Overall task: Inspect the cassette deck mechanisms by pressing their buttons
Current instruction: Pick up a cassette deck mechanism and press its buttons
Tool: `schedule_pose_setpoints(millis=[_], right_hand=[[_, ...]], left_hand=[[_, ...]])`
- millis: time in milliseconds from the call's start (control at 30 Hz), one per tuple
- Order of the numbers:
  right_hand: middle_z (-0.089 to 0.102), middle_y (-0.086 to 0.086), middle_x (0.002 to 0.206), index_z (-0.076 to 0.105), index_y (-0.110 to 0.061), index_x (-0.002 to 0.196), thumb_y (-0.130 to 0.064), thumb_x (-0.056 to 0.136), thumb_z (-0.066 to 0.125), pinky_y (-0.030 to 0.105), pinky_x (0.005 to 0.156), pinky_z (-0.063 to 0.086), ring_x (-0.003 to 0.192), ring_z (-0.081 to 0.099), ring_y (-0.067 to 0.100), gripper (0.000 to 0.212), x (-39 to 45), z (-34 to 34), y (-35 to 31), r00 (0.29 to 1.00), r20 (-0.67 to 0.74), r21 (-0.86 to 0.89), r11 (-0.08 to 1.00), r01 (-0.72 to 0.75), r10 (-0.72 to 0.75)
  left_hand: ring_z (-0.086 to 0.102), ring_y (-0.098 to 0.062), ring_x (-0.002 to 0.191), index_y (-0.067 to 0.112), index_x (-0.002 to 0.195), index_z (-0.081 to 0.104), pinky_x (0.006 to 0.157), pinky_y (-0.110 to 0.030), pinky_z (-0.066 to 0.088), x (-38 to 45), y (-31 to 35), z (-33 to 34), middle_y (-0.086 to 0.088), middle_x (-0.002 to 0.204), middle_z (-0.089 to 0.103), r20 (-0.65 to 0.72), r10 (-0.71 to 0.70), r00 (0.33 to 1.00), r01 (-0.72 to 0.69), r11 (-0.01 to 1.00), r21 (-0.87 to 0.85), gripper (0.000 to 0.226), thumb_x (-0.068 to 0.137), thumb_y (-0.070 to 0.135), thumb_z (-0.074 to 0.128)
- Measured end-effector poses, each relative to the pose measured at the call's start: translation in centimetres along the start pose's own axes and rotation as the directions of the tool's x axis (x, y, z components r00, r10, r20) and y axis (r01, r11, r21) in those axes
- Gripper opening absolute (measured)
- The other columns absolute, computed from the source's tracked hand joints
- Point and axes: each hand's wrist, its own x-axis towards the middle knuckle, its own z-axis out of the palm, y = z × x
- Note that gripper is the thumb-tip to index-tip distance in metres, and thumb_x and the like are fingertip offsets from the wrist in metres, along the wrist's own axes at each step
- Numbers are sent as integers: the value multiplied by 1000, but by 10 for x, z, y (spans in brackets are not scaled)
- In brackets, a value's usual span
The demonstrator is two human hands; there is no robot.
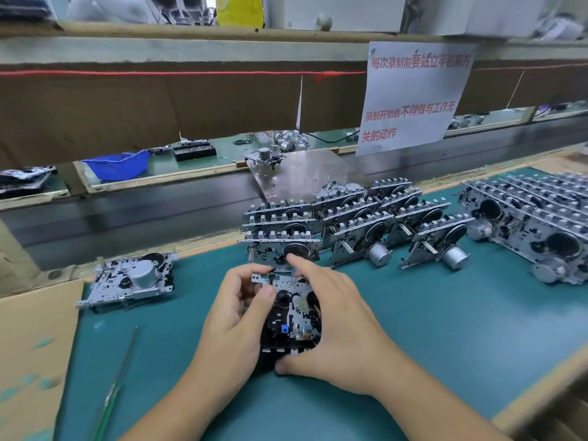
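Both hands grip one cassette deck mech (291, 316) over the mid part of the green-topped table (445, 329): left hand (234, 316) curled round its left side w/ thumb on the top face, right hand (334, 316) wrapped round the right side, index finger stretched to the far edge. More mechs stand in rows (359, 224) toward the table's far edge and far right corner (534, 218), one lies flat (133, 280) near the far left edge, and a thin green-handled tool (116, 386) lies near the left edge. White notice (413, 93) hanging behind has red Chinese text, approx. "每次录制前要站立平视前方 / 录制开始后不得做与工作无关的动作"; no brand marks legible on the mechs.
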Motion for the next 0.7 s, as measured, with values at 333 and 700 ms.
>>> schedule_pose_setpoints(millis=[333, 700], right_hand=[[30, -38, 139, 13, -58, 147, -58, 48, 86, 35, 115, 32, 135, 24, -6, 122, 0, -1, 0, 1000, -1, 27, 1000, -10, 10], [23, -28, 149, 5, -53, 152, -58, 59, 85, 31, 119, 19, 141, 13, -3, 122, 1, -8, 4, 995, 80, -61, 996, 60, -55]], left_hand=[[62, -7, 82, 46, 102, 66, 78, -24, 53, 0, -2, 3, 13, 83, 63, -56, 7, 998, -7, 1000, 1, 21, 85, 35, 60], [57, -8, 74, 44, 101, 69, 74, -29, 51, 4, -8, -4, 11, 80, 63, -187, -22, 982, 24, 1000, 8, 16, 96, 29, 63]])
